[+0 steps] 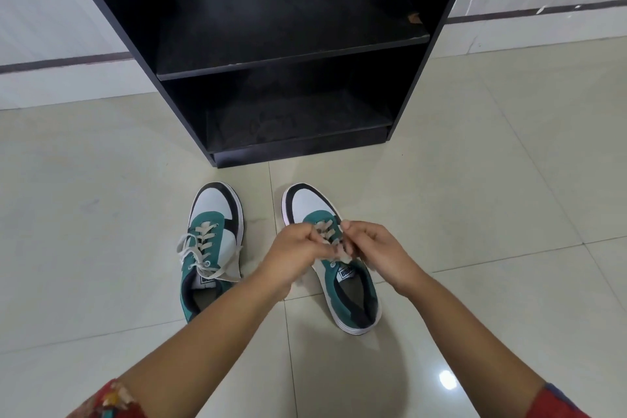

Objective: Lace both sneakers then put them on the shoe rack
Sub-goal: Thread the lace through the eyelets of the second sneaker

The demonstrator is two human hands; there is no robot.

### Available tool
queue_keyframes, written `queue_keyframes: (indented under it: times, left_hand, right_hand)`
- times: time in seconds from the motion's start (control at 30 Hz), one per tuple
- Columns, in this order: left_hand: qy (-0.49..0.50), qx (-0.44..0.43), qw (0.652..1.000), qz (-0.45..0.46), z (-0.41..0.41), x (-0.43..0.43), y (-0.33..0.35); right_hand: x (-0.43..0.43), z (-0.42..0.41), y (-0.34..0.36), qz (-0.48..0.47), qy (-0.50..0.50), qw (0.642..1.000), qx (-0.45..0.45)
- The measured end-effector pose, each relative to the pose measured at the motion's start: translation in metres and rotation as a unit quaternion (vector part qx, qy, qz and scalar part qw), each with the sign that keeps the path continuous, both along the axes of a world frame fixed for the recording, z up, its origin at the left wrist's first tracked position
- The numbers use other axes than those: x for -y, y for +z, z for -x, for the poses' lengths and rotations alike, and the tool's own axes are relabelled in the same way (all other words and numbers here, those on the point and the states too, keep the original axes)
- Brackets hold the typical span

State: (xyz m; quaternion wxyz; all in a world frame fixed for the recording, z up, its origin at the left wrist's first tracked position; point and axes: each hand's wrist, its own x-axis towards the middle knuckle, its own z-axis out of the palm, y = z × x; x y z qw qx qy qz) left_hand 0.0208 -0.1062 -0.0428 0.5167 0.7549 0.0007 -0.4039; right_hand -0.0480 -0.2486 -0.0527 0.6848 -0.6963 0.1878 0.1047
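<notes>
Two green, white and black sneakers stand side by side on the tiled floor, toes pointing at the shoe rack (291, 61). The left sneaker (212, 210) has beige laces threaded through its eyelets, with loose ends hanging over both sides. Over the right sneaker (353, 292) both my hands meet above the tongue. My left hand (298, 251) and my right hand (373, 248) each pinch the beige lace (327, 229) of that shoe, hiding the upper eyelets.
The black rack stands just beyond the shoes, with a bare middle shelf and a bare bottom shelf (298, 125). Pale glossy tiles (101, 248) spread to both sides. A white wall with a dark skirting stripe (61, 63) runs behind the rack.
</notes>
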Motion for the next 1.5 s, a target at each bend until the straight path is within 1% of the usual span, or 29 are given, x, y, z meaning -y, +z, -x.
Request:
queue_keyframes:
  times: [0.03,0.07,0.1,0.13,0.17,0.23,0.27,0.3,0.33,0.37,0.4,0.43,0.5,0.57,0.63,0.73,0.8,0.87,1.0,1.07,1.17,1.23,1.3,1.4,1.43,1.5]
  left_hand:
    - [0.061,-0.117,0.990,0.048,0.000,0.000,0.001]
    - [0.096,-0.172,0.978,0.068,-0.001,-0.002,0.000]
    - [0.115,-0.195,0.971,0.072,-0.001,-0.003,-0.002]
    - [0.125,-0.197,0.970,0.071,0.000,-0.002,-0.003]
    - [0.129,-0.191,0.971,0.069,0.002,-0.001,-0.002]
    - [0.139,-0.176,0.973,0.062,0.006,0.002,-0.002]
    - [0.147,-0.165,0.974,0.061,0.008,0.002,-0.001]
    - [0.161,-0.149,0.974,0.059,0.009,0.001,0.000]
    - [0.182,-0.132,0.973,0.058,0.009,-0.002,-0.001]
    - [0.211,-0.120,0.968,0.056,0.008,-0.007,-0.004]
    - [0.242,-0.115,0.962,0.051,0.009,-0.013,-0.007]
    - [0.266,-0.117,0.956,0.046,0.010,-0.019,-0.012]
    - [0.292,-0.147,0.943,0.061,0.016,-0.028,-0.022]
    - [0.321,-0.184,0.922,0.115,0.023,-0.030,-0.030]
    - [0.344,-0.203,0.902,0.163,0.024,-0.031,-0.033]
    - [0.355,-0.170,0.899,0.194,0.019,-0.032,-0.034]
    - [0.359,-0.129,0.907,0.177,0.015,-0.034,-0.034]
    - [0.364,-0.099,0.912,0.161,0.011,-0.036,-0.033]
    - [0.362,-0.084,0.919,0.130,0.006,-0.037,-0.032]
    - [0.321,-0.089,0.939,0.090,0.009,-0.037,-0.030]
    - [0.207,-0.097,0.973,0.034,0.022,-0.033,-0.025]
    - [0.137,-0.081,0.987,0.019,0.032,-0.026,-0.023]
    - [0.084,-0.036,0.996,0.003,0.038,-0.017,-0.029]
    - [0.046,0.052,0.997,-0.043,0.035,-0.015,-0.039]
    - [0.040,0.066,0.996,-0.049,0.035,-0.016,-0.042]
    - [0.033,0.068,0.996,-0.044,0.036,-0.019,-0.041]
  right_hand:
    - [0.001,0.006,-0.003,0.098,0.023,0.994,0.031]
    - [0.003,0.012,-0.008,0.206,0.052,0.976,0.055]
    - [0.005,0.016,-0.010,0.289,0.076,0.951,0.074]
    - [0.007,0.019,-0.012,0.332,0.089,0.935,0.091]
    - [0.007,0.019,-0.013,0.342,0.093,0.929,0.101]
    - [0.006,0.017,-0.012,0.336,0.092,0.932,0.101]
    - [0.005,0.014,-0.010,0.301,0.077,0.946,0.088]
    - [0.005,0.012,-0.007,0.230,0.038,0.970,0.067]
    - [0.008,0.010,-0.006,0.139,-0.030,0.989,0.044]
    - [0.015,0.010,-0.007,0.048,-0.117,0.992,0.022]
    - [0.022,0.011,-0.009,-0.029,-0.193,0.981,0.001]
    - [0.028,0.014,-0.011,-0.095,-0.241,0.966,-0.020]
    - [0.029,0.021,-0.018,-0.232,-0.284,0.930,-0.036]
    - [0.020,0.028,-0.027,-0.349,-0.312,0.883,-0.033]
    - [0.009,0.030,-0.030,-0.411,-0.316,0.854,-0.042]
    - [-0.001,0.028,-0.032,-0.455,-0.322,0.827,-0.068]
    - [-0.001,0.027,-0.034,-0.439,-0.337,0.829,-0.076]
    - [0.001,0.028,-0.035,-0.409,-0.347,0.839,-0.089]
    - [0.003,0.034,-0.041,-0.385,-0.339,0.850,-0.122]
    - [0.005,0.036,-0.039,-0.328,-0.294,0.886,-0.141]
    - [0.005,0.040,-0.030,-0.151,-0.192,0.963,-0.114]
    - [-0.002,0.046,-0.028,-0.044,-0.102,0.988,-0.104]
    - [-0.010,0.048,-0.034,0.029,-0.042,0.992,-0.115]
    - [-0.013,0.043,-0.038,0.151,-0.017,0.979,-0.134]
    - [-0.012,0.042,-0.038,0.170,-0.011,0.976,-0.137]
    - [-0.013,0.040,-0.036,0.177,0.000,0.974,-0.144]
